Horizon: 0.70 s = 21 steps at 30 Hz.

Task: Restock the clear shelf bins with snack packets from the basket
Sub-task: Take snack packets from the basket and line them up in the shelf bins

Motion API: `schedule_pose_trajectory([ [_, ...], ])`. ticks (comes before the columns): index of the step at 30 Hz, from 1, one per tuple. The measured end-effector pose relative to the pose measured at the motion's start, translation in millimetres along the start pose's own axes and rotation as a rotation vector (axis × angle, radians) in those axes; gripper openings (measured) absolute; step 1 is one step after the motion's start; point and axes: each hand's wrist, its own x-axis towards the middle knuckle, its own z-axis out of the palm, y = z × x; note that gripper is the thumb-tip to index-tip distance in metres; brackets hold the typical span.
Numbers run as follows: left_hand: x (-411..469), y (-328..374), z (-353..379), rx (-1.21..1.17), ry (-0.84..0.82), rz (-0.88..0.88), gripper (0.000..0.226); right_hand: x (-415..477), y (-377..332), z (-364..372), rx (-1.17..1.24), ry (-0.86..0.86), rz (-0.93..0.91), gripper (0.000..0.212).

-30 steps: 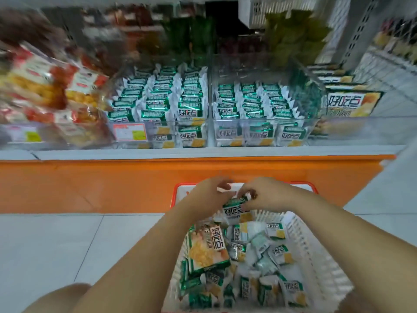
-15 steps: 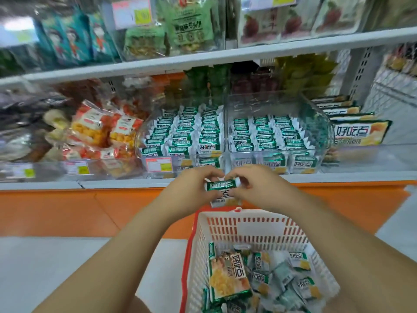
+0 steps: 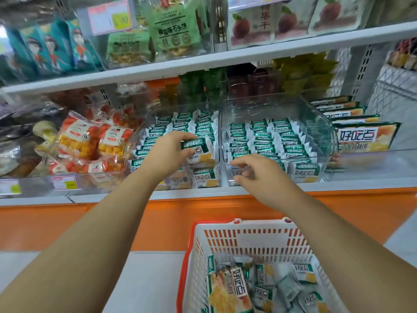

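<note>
My left hand (image 3: 168, 152) grips a small green-and-white snack packet (image 3: 199, 149) over the front of the left clear bin (image 3: 144, 129), which holds rows of the same packets. My right hand (image 3: 256, 175) hovers in front of the right clear bin (image 3: 325, 129), fingers loosely curled and holding nothing. That bin also holds rows of green-and-white packets. Below, the white basket (image 3: 248, 236) with red rim and handles holds several loose small packets and one larger biscuit pack (image 3: 230, 292).
Bags of orange and red snacks (image 3: 90, 143) fill the bin to the left. Larger biscuit packs (image 3: 361, 136) stand to the right. An upper shelf (image 3: 203, 62) with green and red packages overhangs the bins. An orange shelf base (image 3: 158, 222) runs below.
Both hands lifted a packet from the basket to the shelf. The right hand has let go and moved right; the left hand alone carries the packet to the left bin.
</note>
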Motion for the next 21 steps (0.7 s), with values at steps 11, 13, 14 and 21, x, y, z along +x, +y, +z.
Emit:
schedule_pose_trajectory([
  [11, 25, 2, 21, 0.025, -0.027, -0.001, 0.034, 0, 11, -5, -0.017, 0.013, -0.002, 0.031],
  [13, 25, 0, 29, -0.006, 0.018, 0.024, 0.034, 1, 12, -4, -0.021, 0.009, -0.005, 0.030],
  [14, 22, -2, 32, -0.011, 0.037, 0.040, 0.033, 1, 12, -3, -0.024, 0.006, -0.008, 0.030],
  [21, 9, -29, 53, 0.203, 0.112, 0.212, 0.025, -1, 10, -2, -0.066, -0.042, 0.000, 0.029],
])
